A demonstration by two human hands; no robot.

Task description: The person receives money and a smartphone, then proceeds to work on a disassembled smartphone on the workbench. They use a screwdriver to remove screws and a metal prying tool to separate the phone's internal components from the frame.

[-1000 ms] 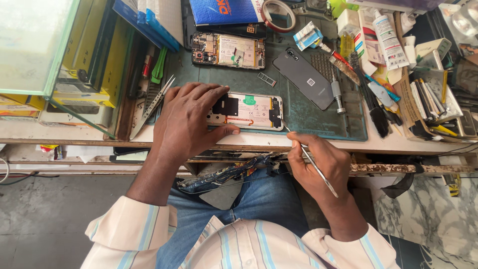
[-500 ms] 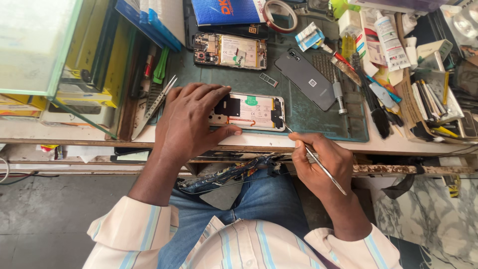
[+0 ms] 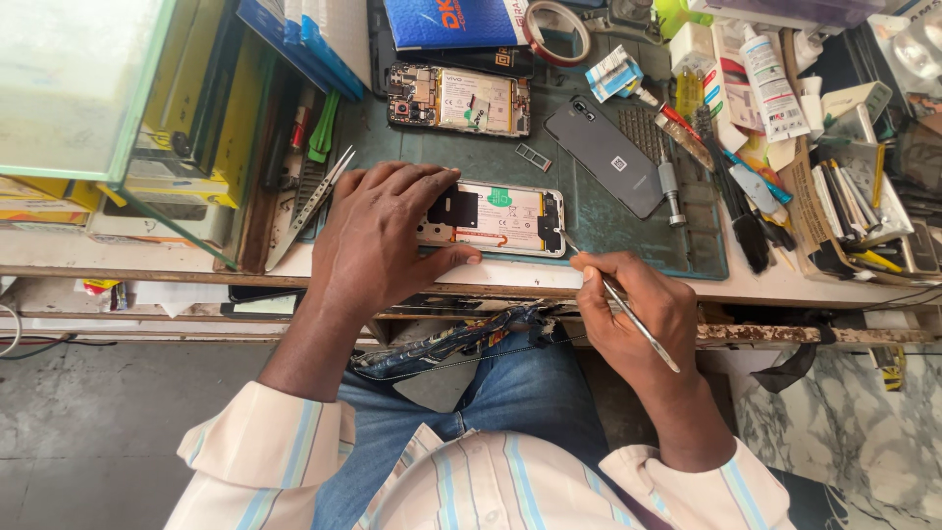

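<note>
- On the green work mat at the bench's near edge lies an opened phone, back cover off, its insides facing up.
- Left hand lies flat over that phone's left end, fingers spread across it and the thumb pressed along its near edge, pinning it to the mat.
- Right hand sits at about four o'clock from the phone, just off the bench edge, fingers curled in a pinch round thin metal tweezers; the tip reaches the phone's right end, and whether it touches I cannot tell.
- At twelve o'clock from the held phone rests a second opened phone, well apart from it.
- At two o'clock a dark grey back cover lies slantwise on the mat.
- At nine o'clock, beside the left hand, a spare pair of tweezers lies on the bench.
- Over at three o'clock is a heap of tubes, brushes and small tools.
</note>
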